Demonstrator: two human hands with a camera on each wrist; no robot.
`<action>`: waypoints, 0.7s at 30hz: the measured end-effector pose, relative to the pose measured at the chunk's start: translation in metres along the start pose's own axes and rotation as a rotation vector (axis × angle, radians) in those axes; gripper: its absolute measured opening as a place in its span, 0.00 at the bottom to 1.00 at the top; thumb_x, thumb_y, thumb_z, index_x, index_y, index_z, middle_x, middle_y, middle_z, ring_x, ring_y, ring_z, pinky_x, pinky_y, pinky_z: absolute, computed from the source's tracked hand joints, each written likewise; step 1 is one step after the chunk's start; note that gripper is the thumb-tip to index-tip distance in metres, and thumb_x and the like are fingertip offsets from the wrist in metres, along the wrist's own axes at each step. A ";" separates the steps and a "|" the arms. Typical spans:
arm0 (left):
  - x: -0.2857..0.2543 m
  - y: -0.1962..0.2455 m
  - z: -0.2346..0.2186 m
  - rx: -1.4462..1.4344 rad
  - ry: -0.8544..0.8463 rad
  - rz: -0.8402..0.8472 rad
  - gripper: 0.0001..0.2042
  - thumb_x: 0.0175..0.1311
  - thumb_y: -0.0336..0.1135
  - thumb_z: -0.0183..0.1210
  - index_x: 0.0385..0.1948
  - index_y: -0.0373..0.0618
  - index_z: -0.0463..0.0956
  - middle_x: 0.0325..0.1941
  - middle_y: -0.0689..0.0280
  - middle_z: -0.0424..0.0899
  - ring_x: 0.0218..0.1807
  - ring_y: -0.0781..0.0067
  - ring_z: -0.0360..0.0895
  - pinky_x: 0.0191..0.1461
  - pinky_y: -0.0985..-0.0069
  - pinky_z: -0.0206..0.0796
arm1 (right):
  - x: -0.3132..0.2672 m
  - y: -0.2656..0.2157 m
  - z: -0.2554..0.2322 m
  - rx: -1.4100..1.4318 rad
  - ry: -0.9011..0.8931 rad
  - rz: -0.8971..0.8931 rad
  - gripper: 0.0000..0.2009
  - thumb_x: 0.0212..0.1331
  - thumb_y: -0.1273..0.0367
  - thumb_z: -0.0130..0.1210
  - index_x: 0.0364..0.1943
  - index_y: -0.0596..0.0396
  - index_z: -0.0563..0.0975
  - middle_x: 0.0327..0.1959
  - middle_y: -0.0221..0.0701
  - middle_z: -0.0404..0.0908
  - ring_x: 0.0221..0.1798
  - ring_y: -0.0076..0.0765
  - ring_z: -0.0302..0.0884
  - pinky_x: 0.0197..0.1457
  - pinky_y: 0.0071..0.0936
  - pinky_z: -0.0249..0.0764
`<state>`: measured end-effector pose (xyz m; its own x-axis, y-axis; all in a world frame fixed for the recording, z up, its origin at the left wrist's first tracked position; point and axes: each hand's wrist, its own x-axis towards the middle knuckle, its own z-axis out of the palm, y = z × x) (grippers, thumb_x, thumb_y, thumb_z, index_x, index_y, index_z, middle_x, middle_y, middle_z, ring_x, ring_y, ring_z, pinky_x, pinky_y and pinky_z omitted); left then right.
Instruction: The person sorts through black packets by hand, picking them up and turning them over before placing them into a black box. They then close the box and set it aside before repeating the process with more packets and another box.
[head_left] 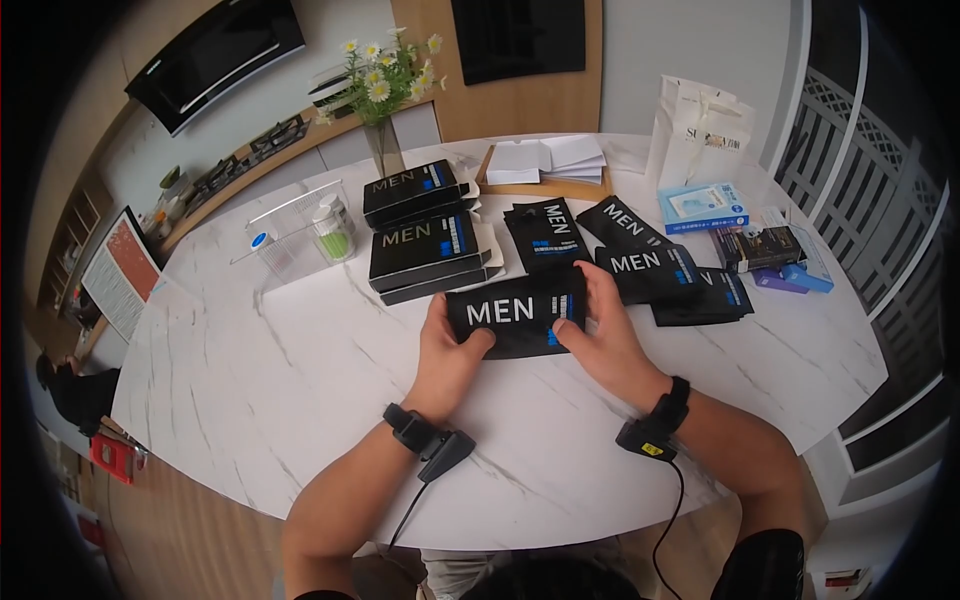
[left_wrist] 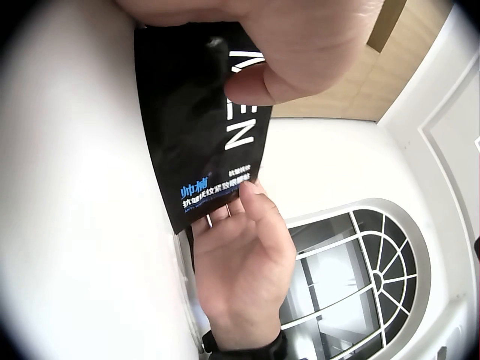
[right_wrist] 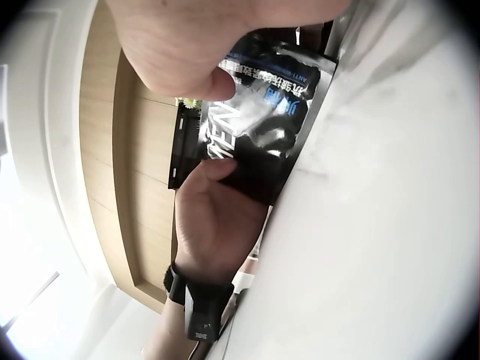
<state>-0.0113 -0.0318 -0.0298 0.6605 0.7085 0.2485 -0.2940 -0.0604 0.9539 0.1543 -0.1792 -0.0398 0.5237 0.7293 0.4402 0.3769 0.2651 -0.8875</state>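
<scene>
Both hands hold a black foil sachet (head_left: 515, 338) printed MEN, tilted up over the near part of the table. My left hand (head_left: 449, 350) grips its left end, thumb on the printed face and fingers behind. At the other end my right hand (head_left: 612, 338) pinches it the same way, thumb beside the blue lettering. In the left wrist view the sachet (left_wrist: 195, 120) shows white and blue print. Glare and creases mark the sachet (right_wrist: 274, 120) in the right wrist view. Just beyond it lie more MEN sachets (head_left: 640, 275), overlapping in loose piles.
Black MEN boxes (head_left: 420, 245) with end flaps out stand behind my left hand. A clear acrylic holder (head_left: 290, 240) and a flower vase (head_left: 383, 145) are farther left. At the right are a blue box (head_left: 703, 208), small cartons (head_left: 765, 248) and a white paper bag (head_left: 695, 130).
</scene>
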 end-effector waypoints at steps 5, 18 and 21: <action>-0.002 0.002 -0.006 0.081 -0.057 -0.079 0.13 0.61 0.18 0.60 0.48 0.36 0.76 0.49 0.63 0.85 0.47 0.80 0.79 0.52 0.79 0.73 | 0.001 -0.003 -0.003 -0.200 -0.039 -0.068 0.35 0.61 0.75 0.65 0.72 0.58 0.63 0.66 0.47 0.73 0.66 0.45 0.76 0.71 0.40 0.70; 0.002 0.002 -0.015 0.271 -0.142 -0.008 0.12 0.70 0.27 0.68 0.50 0.39 0.77 0.46 0.70 0.85 0.45 0.82 0.79 0.51 0.80 0.73 | 0.012 -0.046 -0.022 -0.770 -0.213 -0.308 0.10 0.65 0.66 0.66 0.44 0.56 0.84 0.34 0.35 0.82 0.37 0.46 0.81 0.44 0.39 0.76; 0.010 0.015 -0.015 -0.017 -0.046 0.019 0.16 0.72 0.32 0.69 0.56 0.44 0.75 0.54 0.70 0.85 0.55 0.78 0.82 0.62 0.73 0.74 | 0.012 -0.048 -0.018 -0.464 -0.157 -0.111 0.10 0.71 0.64 0.63 0.42 0.58 0.83 0.30 0.37 0.82 0.32 0.39 0.79 0.39 0.35 0.74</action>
<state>-0.0201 -0.0150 -0.0153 0.6854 0.6745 0.2744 -0.3182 -0.0616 0.9460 0.1560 -0.1948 0.0107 0.3534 0.8079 0.4717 0.7425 0.0645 -0.6668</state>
